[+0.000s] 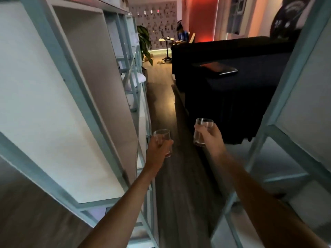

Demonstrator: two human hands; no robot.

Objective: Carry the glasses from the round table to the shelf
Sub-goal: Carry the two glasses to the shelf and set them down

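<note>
Your left hand [157, 149] is wrapped around the left glass [163, 136], fingers and thumb curled on its lower half so only the rim and upper wall show above your knuckles. Your right hand [210, 139] grips the right glass [206, 125] the same way from the side, a little higher and further forward. Both are short, straight-sided tumblers of plain clear glass with thick bases, held upright. A faint reddish tint sits near each base, though in this dim, blurred view it may only be the floor showing through. The two glasses are near each other but apart, in the air over the wooden floor [179, 185] of a narrow aisle. Just beside your left hand stands the shelf [53, 108], a pale blue-grey frame with white panels and open compartments running away along your left. A second shelf unit [295, 72] of the same make rises on your right. Ahead of the right glass is a table draped in dark cloth [232, 97] with a flat dark slab [219, 68] lying on it. Far down the aisle you can see the round table [166, 39] with small items on top, a leafy plant [144, 42] to its left and a seated person [182, 35] to its right. Behind them a patterned wall [155, 17] carries rows of small dark shapes too small to read, next to a red wall [202, 18].
</note>
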